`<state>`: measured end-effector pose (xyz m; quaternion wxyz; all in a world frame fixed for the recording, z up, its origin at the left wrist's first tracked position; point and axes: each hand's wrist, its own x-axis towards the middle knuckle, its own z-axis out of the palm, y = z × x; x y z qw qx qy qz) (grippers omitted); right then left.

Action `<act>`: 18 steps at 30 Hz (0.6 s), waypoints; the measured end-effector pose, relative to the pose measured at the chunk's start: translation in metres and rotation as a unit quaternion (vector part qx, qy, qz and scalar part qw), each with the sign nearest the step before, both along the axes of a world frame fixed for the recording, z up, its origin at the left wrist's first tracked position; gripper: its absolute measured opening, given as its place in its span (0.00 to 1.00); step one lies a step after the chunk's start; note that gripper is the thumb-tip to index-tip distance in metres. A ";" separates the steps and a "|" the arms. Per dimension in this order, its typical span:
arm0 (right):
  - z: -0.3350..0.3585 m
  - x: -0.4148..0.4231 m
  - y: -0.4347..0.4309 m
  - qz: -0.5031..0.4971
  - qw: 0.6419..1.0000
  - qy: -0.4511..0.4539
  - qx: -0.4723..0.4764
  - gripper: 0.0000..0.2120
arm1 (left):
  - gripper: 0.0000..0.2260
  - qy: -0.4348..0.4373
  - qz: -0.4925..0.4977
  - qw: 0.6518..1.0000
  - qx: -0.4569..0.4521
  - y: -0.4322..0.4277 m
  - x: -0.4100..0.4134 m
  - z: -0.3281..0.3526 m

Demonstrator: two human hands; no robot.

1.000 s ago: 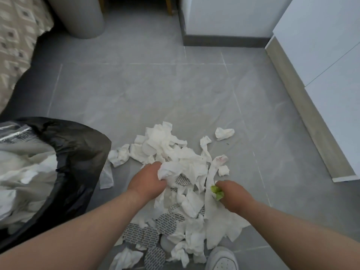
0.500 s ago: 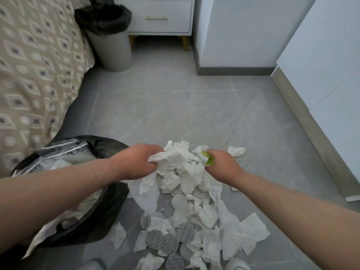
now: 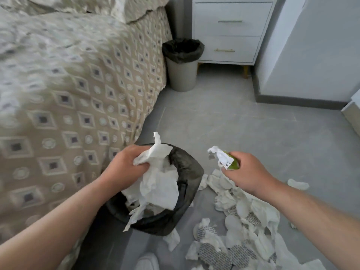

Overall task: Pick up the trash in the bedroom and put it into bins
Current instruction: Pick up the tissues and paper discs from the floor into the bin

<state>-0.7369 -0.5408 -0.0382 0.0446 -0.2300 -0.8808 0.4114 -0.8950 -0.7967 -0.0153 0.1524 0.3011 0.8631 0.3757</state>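
Observation:
My left hand (image 3: 126,168) grips a bunch of white tissue paper (image 3: 157,182) that hangs over the open mouth of the near black-lined bin (image 3: 187,172). My right hand (image 3: 245,172) holds a green and white crumpled wrapper (image 3: 228,160) in the air to the right of that bin. A heap of torn white tissues and dotted round pads (image 3: 243,227) lies on the grey floor below my right arm. More paper shows inside the bin.
A bed with a diamond-patterned cover (image 3: 68,94) fills the left side and touches the near bin. A second black-lined bin (image 3: 182,65) stands by the white nightstand (image 3: 231,30). White cabinets (image 3: 311,45) rise at the right. My shoe (image 3: 146,262) shows at the bottom.
Both hands rose from the floor heap with their paper and swung left. My left hand's tissues now hang over the near bin, and the view turned toward the bed.

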 end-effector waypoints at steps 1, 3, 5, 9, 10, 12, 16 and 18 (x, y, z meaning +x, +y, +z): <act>-0.001 -0.002 -0.006 0.004 1.000 -0.002 -0.003 0.01 | 0.11 0.005 -0.011 1.000 -0.009 -0.010 -0.003 -0.011; -0.005 -0.008 -0.015 0.012 1.000 -0.013 -0.010 0.01 | 0.11 0.019 -0.060 0.995 -0.075 -0.025 -0.008 -0.041; -0.008 -0.013 -0.022 0.023 0.999 -0.024 -0.020 0.05 | 0.13 0.007 -0.120 0.976 -0.181 -0.034 -0.011 -0.075; -0.017 -0.024 -0.031 0.033 0.998 -0.035 -0.041 0.03 | 0.17 -0.010 -0.217 0.930 -0.297 -0.028 -0.009 -0.120; -0.019 -0.026 -0.033 0.035 0.998 -0.038 -0.041 0.03 | 0.19 -0.003 -0.239 0.912 -0.333 -0.022 -0.008 -0.124; -0.023 -0.030 -0.039 0.037 0.997 -0.041 -0.053 0.05 | 0.21 0.015 -0.266 0.880 -0.393 -0.014 -0.011 -0.137; -0.029 -0.033 -0.047 0.060 0.995 -0.051 -0.054 0.08 | 0.22 -0.009 -0.260 0.856 -0.447 -0.007 -0.016 -0.156; -0.031 -0.033 -0.050 0.079 0.994 -0.064 -0.048 0.04 | 0.24 -0.044 -0.238 0.871 -0.427 -0.004 -0.013 -0.152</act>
